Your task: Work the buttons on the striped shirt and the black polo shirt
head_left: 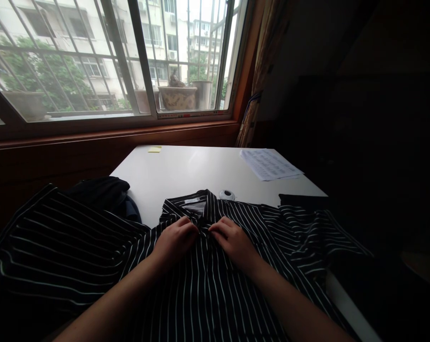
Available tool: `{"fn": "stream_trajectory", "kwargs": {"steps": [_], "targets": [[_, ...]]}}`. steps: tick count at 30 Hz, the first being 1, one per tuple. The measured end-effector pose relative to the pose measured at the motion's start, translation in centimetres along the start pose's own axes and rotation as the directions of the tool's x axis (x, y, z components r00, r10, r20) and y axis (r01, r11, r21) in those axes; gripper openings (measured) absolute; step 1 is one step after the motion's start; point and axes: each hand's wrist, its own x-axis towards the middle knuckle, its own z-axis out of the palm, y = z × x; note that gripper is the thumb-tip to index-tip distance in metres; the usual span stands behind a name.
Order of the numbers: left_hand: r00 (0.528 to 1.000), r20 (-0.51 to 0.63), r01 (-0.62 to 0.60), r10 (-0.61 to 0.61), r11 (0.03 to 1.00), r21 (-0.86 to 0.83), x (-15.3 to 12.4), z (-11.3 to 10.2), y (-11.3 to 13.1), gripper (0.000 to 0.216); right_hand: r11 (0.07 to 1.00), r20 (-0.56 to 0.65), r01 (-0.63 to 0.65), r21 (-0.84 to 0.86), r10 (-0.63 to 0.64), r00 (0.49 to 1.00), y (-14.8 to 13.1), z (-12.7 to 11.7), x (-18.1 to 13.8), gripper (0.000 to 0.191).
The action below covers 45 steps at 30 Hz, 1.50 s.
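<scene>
A dark shirt [200,285] with thin white stripes lies spread across the near part of the table, its collar pointing away from me and both sleeves out to the sides. Just below the collar, my left hand [177,237] pinches the front of the shirt. A small gap to the right, my right hand [232,241] pinches the cloth on the other side of the front opening. The fingertips hide the exact bit of placket between them. Inside the collar, a pale label [192,201] shows.
The white table [186,171] stands under a barred window. Printed sheets [270,165] lie at its back right, a yellow note [154,149] at the back left. A small round white object [226,194] sits just beyond the collar. Dark clothing [104,192] is bunched at the left.
</scene>
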Motion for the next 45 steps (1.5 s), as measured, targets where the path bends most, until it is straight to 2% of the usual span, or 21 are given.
{"fn": "stream_trajectory", "kwargs": {"steps": [11,15,18,21,24,45], "targets": [[1.000,0.000,-0.007,0.007,1.000,0.013,0.02,0.16,-0.06,0.012,1.000,0.015,0.021,0.008,-0.021,1.000,-0.19,-0.08,-0.04,0.013],[1.000,0.009,0.004,-0.004,0.999,0.040,0.07,0.11,0.04,0.011,1.000,0.011,-0.001,0.028,0.001,1.000,-0.14,0.05,-0.19,0.020],[1.000,0.015,0.017,-0.018,0.998,0.055,0.08,0.08,0.12,0.012,1.000,0.018,-0.021,0.008,0.020,1.000,-0.22,0.05,-0.30,0.018],[1.000,0.016,0.021,-0.022,0.998,0.061,0.04,0.14,0.10,0.011,0.999,0.059,0.035,0.004,-0.035,0.998,-0.39,-0.05,-0.25,0.010],[1.000,0.015,0.021,-0.022,0.997,0.068,-0.05,0.19,0.07,0.010,0.996,0.082,0.092,0.019,-0.093,0.992,-0.52,-0.13,-0.15,0.011],[1.000,0.008,0.020,-0.021,0.996,0.092,-0.18,0.21,0.25,0.009,0.955,0.130,0.237,-0.178,-0.216,0.968,0.00,0.32,-0.39,0.023]]}}
